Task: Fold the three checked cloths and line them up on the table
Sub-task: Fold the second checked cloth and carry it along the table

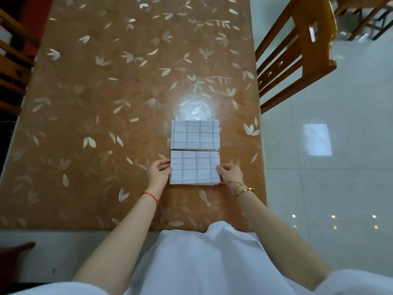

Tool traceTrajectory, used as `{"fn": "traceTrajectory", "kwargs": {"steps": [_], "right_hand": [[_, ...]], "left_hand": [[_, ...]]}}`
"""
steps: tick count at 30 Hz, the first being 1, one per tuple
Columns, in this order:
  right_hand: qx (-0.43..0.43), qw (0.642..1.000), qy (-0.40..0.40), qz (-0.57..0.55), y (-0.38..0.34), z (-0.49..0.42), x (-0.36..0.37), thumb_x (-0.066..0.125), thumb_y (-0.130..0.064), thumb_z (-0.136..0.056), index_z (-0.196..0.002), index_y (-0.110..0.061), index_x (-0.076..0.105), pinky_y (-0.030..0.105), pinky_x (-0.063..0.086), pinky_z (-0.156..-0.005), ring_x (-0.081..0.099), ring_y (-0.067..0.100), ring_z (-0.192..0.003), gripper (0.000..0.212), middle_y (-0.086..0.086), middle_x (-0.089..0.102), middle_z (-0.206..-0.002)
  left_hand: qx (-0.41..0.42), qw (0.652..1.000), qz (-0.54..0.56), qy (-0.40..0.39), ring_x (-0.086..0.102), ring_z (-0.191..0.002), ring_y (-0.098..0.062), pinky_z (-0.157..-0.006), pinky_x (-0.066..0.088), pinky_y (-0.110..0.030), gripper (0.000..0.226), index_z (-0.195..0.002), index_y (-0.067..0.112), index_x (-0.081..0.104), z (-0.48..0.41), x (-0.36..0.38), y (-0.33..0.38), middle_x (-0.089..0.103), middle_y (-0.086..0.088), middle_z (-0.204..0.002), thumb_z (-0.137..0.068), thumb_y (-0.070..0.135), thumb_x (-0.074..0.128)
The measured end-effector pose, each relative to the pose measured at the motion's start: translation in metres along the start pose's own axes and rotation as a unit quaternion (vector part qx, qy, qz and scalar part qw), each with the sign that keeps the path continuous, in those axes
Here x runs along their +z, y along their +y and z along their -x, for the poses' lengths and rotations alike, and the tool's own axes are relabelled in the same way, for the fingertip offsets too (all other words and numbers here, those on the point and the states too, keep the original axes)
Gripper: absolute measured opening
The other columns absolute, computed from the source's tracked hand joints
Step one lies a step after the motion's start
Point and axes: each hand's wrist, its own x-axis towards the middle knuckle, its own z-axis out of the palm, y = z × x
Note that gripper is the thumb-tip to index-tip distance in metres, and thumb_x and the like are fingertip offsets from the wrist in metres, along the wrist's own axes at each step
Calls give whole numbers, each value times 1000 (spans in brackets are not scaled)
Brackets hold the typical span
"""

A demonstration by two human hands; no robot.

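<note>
Two folded white cloths with a blue check lie one behind the other on the brown leaf-patterned table (106, 103). The far cloth (195, 135) lies free. The near cloth (194, 168) sits right in front of it, their edges almost touching. My left hand (159, 171) holds the near cloth's left edge, fingers curled at it. On the right edge my right hand (229, 172) pinches the cloth. A third cloth is not in view.
A wooden chair (297, 52) stands at the table's right side, and another chair (12, 67) at the left edge. The table's right edge runs close to the cloths, with pale tiled floor (329, 167) beyond. My white garment (202, 262) fills the bottom.
</note>
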Motion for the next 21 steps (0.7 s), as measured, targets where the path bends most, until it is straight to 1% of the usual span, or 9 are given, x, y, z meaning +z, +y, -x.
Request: {"fn": "traceTrajectory", "kwargs": {"steps": [2, 5, 8, 10, 11, 13, 15, 17, 21], "right_hand": [[-11, 1000, 15, 10, -6, 4, 2, 58, -27, -87, -69, -25, 67, 44, 58, -82, 66, 23, -82, 20, 4, 69, -78], [-20, 999, 24, 31, -7, 3, 4, 55, -24, -89, -74, -15, 68, 37, 57, -78, 58, 21, -72, 22, 2, 62, -69], [-15, 999, 31, 25, -7, 2, 4, 56, -26, -89, -88, -11, 73, 42, 58, -83, 65, 25, -80, 23, 8, 68, -80], [-3, 999, 31, 25, -8, 1, 3, 57, -27, -90, -96, -15, 73, 41, 58, -84, 66, 22, -86, 20, 5, 66, -84], [3, 999, 31, 23, -8, 1, 2, 58, -27, -89, -93, -19, 72, 41, 58, -83, 66, 21, -87, 17, 3, 67, -85], [10, 999, 30, 19, -6, -1, 2, 60, -27, -85, -79, -26, 69, 43, 60, -79, 68, 22, -87, 11, 1, 70, -86], [17, 999, 27, 19, -3, -3, 4, 61, -26, -82, -70, -31, 65, 44, 60, -77, 69, 22, -86, 14, 0, 71, -84], [19, 999, 28, 19, -2, -3, 5, 61, -28, -82, -71, -32, 66, 44, 60, -77, 69, 22, -86, 13, 0, 71, -84], [22, 999, 28, 16, -2, -3, 5, 61, -30, -84, -75, -32, 66, 43, 60, -77, 69, 21, -86, 10, -1, 71, -84]], "left_hand": [[1, 1000, -7, 0, 67, -104, -22, -96, 54, -47, 27, -106, 17, 67, -2, -1, -2, 71, -6, -106, -86, -1, 66], [3, 1000, -18, -6, 67, -105, -22, -96, 55, -47, 27, -110, 15, 67, -4, -3, -2, 70, -5, -106, -87, 1, 67], [11, 1000, -23, -10, 67, -105, -22, -94, 55, -47, 23, -108, 18, 67, -5, -4, -1, 71, -5, -108, -88, 6, 68], [13, 999, -34, -10, 66, -104, -22, -93, 56, -47, 22, -108, 19, 67, -6, -4, 0, 71, -5, -108, -88, 9, 69], [13, 999, -38, -11, 66, -104, -22, -93, 56, -48, 21, -107, 20, 67, -6, -5, 0, 71, -5, -108, -88, 9, 69], [14, 999, -39, -13, 67, -104, -22, -93, 56, -48, 21, -106, 21, 67, -7, -5, 0, 71, -4, -107, -88, 10, 69], [15, 999, -41, -11, 66, -104, -21, -93, 56, -47, 21, -108, 19, 67, -7, -5, 0, 71, -2, -106, -89, 10, 69], [16, 999, -45, -5, 65, -102, -19, -94, 56, -46, 22, -110, 16, 68, -5, -6, 1, 69, -1, -104, -89, 10, 69], [17, 999, -42, 2, 66, -97, -18, -91, 57, -45, 21, -109, 15, 68, -4, -5, 3, 69, 0, -99, -89, 9, 69]]}}
